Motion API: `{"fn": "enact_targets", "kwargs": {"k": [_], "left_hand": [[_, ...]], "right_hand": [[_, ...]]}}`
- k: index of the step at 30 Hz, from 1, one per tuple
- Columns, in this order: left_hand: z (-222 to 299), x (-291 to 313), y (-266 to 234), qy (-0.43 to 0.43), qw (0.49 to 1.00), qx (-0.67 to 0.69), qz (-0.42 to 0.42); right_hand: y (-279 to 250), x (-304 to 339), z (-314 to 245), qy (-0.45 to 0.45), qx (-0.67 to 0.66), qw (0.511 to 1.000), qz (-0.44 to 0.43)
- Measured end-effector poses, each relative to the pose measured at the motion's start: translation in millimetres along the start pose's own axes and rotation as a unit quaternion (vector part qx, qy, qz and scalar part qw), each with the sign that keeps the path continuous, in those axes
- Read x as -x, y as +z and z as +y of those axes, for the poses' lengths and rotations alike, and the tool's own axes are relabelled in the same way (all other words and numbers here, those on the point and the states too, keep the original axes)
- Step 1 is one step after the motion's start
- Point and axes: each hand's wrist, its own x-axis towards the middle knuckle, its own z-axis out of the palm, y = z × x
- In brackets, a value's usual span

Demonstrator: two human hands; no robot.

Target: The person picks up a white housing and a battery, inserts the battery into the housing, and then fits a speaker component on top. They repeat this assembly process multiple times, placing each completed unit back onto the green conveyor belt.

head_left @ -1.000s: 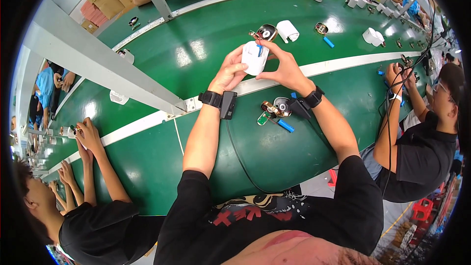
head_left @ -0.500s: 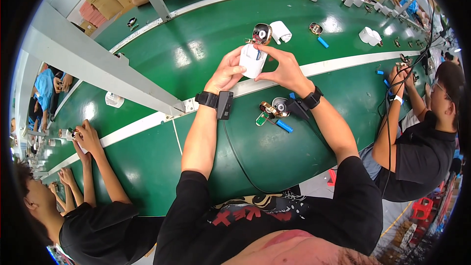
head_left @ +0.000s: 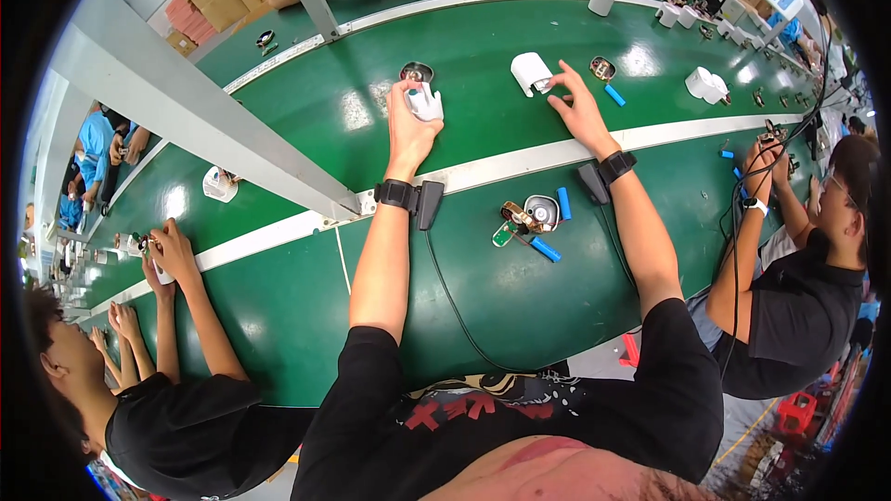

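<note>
My left hand (head_left: 411,134) is closed round a white plastic housing (head_left: 426,103), above the green surface beyond the pale rail. At the housing's far end sits a dark cap with a shiny gold rim (head_left: 417,70); whether the two are joined I cannot tell. To the right, my right hand (head_left: 583,114) reaches out with thumb and fingers apart, holding nothing. Its fingertips are at the right edge of a second white housing (head_left: 531,72) lying on the green surface; contact is unclear.
Nearer me lie gold-and-grey parts (head_left: 529,215) with a green circuit board and blue cylindrical cells (head_left: 545,249). Another cap (head_left: 602,68) with a blue cell lies at right. A slanting grey post (head_left: 213,121) stands at left. Co-workers sit on both sides; cables hang at right.
My hands have moved apart. The left carried the held housing and cap leftward; the right let go and moved right to the other white housing.
</note>
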Motion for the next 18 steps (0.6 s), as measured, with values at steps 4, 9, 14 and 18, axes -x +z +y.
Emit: {"fn": "enact_targets", "kwargs": {"k": [4, 9, 14, 18], "left_hand": [[6, -2, -9, -0.055, 0.985, -0.156, 0.040], [29, 2, 2, 0.000, 0.966, -0.208, 0.156], [46, 4, 8, 0.063, 0.969, -0.172, 0.164], [50, 7, 12, 0.084, 0.971, -0.156, 0.160]], "right_hand": [[5, -1, 9, -0.016, -0.009, 0.998, -0.056], [4, -2, 2, 0.017, -0.058, 0.994, -0.095], [6, 2, -5, -0.046, 0.031, 0.993, -0.101], [11, 4, -7, -0.063, 0.029, 0.995, -0.071]]}}
